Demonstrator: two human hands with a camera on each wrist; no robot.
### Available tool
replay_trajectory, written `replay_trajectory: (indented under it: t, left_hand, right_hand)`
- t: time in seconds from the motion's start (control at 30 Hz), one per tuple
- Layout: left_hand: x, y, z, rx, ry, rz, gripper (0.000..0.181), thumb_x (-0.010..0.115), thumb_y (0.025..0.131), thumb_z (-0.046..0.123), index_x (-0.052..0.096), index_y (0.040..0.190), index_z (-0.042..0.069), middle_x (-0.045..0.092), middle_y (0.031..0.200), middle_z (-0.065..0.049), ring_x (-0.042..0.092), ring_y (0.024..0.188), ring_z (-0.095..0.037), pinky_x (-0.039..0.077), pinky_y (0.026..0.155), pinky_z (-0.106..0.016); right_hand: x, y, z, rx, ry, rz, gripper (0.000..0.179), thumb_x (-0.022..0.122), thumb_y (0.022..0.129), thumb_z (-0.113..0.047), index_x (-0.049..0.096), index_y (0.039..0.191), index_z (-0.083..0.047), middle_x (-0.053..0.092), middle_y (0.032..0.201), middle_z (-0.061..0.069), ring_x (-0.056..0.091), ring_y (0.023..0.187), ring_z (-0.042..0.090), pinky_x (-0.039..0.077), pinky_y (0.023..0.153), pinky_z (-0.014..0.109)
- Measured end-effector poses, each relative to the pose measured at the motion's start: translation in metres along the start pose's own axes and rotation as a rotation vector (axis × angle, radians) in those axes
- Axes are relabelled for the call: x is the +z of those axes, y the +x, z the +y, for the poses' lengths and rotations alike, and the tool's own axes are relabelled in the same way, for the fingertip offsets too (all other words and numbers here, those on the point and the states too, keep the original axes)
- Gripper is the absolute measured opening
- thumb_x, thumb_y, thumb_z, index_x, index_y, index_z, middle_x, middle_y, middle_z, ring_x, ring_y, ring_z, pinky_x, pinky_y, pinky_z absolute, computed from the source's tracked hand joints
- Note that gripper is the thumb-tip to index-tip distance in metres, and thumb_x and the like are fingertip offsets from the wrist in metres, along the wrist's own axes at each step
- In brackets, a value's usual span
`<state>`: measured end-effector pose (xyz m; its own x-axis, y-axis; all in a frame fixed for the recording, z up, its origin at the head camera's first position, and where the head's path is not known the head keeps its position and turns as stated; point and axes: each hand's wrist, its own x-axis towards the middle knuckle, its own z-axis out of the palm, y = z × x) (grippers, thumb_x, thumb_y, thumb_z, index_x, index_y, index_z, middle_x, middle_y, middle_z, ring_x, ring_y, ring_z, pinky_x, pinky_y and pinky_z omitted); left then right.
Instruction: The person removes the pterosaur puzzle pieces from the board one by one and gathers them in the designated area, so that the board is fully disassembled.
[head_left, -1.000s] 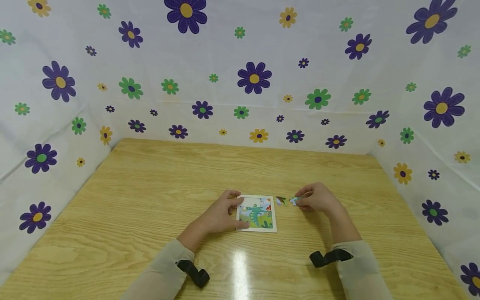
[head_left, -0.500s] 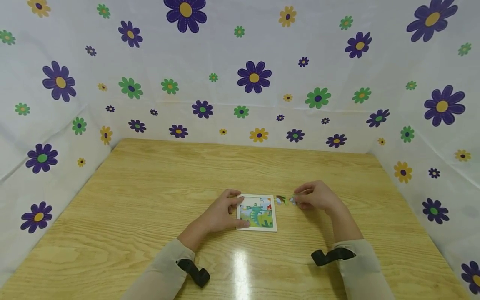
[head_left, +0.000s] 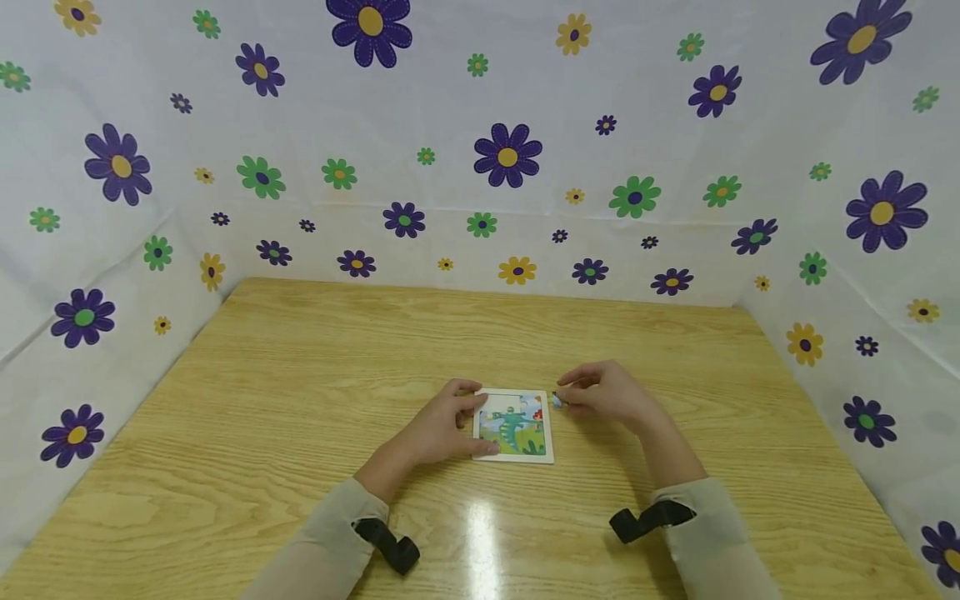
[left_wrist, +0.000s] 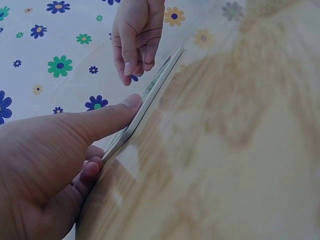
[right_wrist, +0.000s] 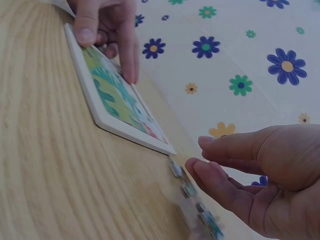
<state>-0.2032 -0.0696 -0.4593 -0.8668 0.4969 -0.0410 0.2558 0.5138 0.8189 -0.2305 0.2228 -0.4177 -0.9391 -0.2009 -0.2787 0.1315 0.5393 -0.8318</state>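
A small square jigsaw puzzle [head_left: 516, 432] with a white border and a green dinosaur picture lies on the table. Its upper left shows a bare pale patch. My left hand [head_left: 438, 425] holds it at the left side, thumb on the near corner and forefinger along the far edge. Just right of the puzzle, my right hand [head_left: 611, 396] is close over a puzzle piece [head_left: 557, 401], partly covering it. In the right wrist view the thumb and fingers [right_wrist: 227, 147] are apart with nothing between them. Loose puzzle pieces [right_wrist: 188, 190] lie in a row below.
The wooden table [head_left: 360, 350] reaches back to a white cloth backdrop [head_left: 427, 108] printed with flowers, which also encloses both sides. A black band [head_left: 388, 546] is on the left sleeve, and another black band [head_left: 651, 520] on the right.
My right hand has moved left from the farther loose piece to the one beside the puzzle. My left hand and the puzzle stay where they were.
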Motion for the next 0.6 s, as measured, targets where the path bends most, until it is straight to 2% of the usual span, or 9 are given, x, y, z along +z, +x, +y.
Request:
replay_trajectory:
  t: [0.37, 0.6]
  left_hand:
    - [-0.002, 0.001, -0.003, -0.005, -0.004, -0.023, 0.088, 0.085, 0.079, 0.039, 0.046, 0.149, 0.003, 0.032, 0.158, -0.004, 0.048, 0.108, -0.018, 0.044, 0.092, -0.034]
    - [-0.004, -0.001, -0.004, 0.014, -0.019, -0.04, 0.086, 0.084, 0.081, 0.037, 0.046, 0.149, 0.002, 0.031, 0.158, -0.006, 0.048, 0.109, -0.019, 0.044, 0.091, -0.035]
  right_hand:
    - [0.037, 0.001, -0.012, -0.076, -0.012, -0.073, 0.024, 0.069, 0.095, -0.015, 0.072, 0.115, -0.001, 0.063, 0.092, 0.012, 0.065, 0.074, 0.015, 0.059, 0.071, 0.028]
    - [0.051, 0.0, -0.014, -0.126, -0.157, -0.065, 0.016, 0.068, 0.095, -0.011, 0.075, 0.107, -0.004, 0.067, 0.08, 0.005, 0.06, 0.064, 0.012, 0.051, 0.06, 0.023]
